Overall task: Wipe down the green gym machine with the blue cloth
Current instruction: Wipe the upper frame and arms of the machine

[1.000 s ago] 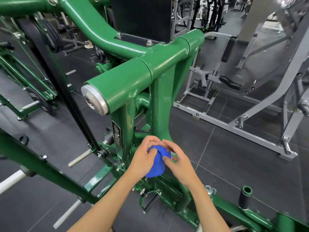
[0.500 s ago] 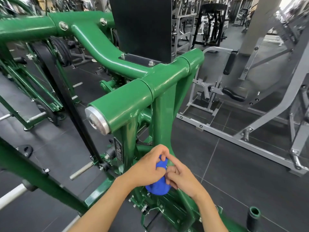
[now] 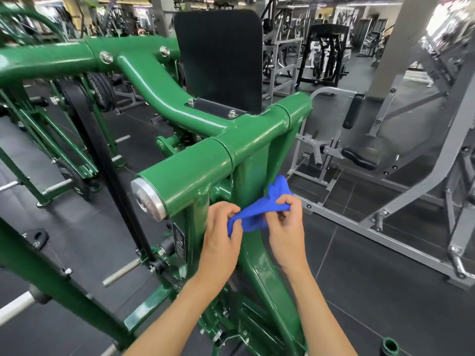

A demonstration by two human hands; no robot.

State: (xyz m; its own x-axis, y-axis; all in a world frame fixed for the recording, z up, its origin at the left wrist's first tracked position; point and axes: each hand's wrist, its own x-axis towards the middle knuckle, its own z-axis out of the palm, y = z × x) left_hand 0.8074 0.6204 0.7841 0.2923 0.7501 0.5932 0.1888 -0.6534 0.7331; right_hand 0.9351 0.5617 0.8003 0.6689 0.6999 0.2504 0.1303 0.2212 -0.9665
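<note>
preparing step, lower centre: left hand [image 3: 222, 236] and right hand [image 3: 286, 227] pinching, spreading crumpled blue cloth [image 3: 259, 210]; next, pressing onto glossy green tubular machine frame [image 3: 205, 163].

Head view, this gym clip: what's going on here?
A person stands at a green gym machine, holding a blue cloth in both hands. The left hand pinches one end and the right hand the other, spreading it in front of the machine's upright post, just below the thick horizontal tube. Neither hand presses the cloth flat on the frame, so wiping looks not yet under way.
</note>
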